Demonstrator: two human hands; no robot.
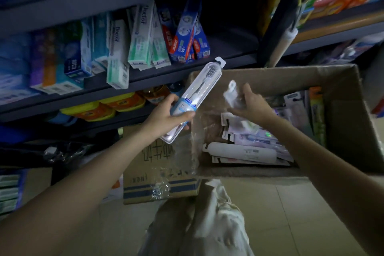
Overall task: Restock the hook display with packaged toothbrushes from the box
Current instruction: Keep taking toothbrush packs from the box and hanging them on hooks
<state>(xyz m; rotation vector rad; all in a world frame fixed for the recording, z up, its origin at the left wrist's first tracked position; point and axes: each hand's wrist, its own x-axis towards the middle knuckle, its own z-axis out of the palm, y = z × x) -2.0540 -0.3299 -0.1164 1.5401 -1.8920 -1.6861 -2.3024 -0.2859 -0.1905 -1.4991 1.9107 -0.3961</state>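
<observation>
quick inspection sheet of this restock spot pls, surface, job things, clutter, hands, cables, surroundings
surface: tiled floor; the cardboard box is open above it.
job's things: packaged toothbrush held tilted, hang tab up; more toothbrush packs lie loose in the box; hook display not clearly seen.
clutter: smaller taped carton beside the box, loose clear plastic on it.
grippers: left hand grips the packaged toothbrush low down; right hand pinches a blurred clear pack over the box.
cables: nothing seen.
surroundings: dark shelf with toothpaste boxes; yellow containers below.
</observation>
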